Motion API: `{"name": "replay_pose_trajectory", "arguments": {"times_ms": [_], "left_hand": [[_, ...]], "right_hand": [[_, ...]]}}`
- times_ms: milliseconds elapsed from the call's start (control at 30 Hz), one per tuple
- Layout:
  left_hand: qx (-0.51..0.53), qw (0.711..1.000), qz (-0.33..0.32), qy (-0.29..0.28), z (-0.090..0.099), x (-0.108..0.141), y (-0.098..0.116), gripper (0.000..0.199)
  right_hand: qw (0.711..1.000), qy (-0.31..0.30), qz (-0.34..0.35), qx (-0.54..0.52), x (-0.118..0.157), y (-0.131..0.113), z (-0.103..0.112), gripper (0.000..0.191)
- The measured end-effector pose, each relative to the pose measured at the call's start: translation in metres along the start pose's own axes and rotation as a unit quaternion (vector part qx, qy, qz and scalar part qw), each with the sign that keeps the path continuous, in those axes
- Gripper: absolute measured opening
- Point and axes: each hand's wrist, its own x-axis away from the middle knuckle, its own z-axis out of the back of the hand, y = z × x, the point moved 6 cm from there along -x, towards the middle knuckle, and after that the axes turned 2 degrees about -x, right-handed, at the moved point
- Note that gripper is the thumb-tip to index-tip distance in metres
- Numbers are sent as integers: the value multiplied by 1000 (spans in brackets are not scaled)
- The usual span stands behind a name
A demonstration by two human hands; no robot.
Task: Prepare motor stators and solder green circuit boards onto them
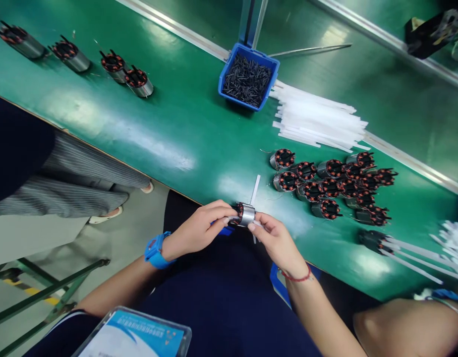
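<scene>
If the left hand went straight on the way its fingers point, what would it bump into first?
The left hand would first meet the silvery cylinder, which it seems to touch; beyond that lies the right hand, though depth is hard to judge.

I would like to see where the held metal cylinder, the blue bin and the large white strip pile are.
Held metal cylinder (247, 214), head view: its silvery side.
Blue bin (257, 56), head view: its far inner wall.
Large white strip pile (320, 119), head view: its middle.
</scene>
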Motion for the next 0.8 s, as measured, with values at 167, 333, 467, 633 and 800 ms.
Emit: {"name": "replay_pose_trajectory", "arguments": {"times_ms": [167, 333, 467, 633, 800], "left_hand": [[7, 1000, -17, -9, 4, -1, 1, 21], [17, 999, -31, -20, 3, 0, 5, 19], [17, 999, -11, -31, 3, 0, 3, 13], [13, 1000, -20, -4, 0, 0, 0, 17], [10, 994, -12, 111, -6, 3, 0, 21]], "right_hand": [[1000, -17, -13, 5, 0, 1, -1, 23], [1000, -16, -10, -5, 2, 3, -1, 22], [1000, -18, -7, 0, 3, 5, 0, 23], [1000, -13, -8, 11, 2, 5, 0, 25], [1000, 5, -24, 15, 3, 8, -1, 23]]}}
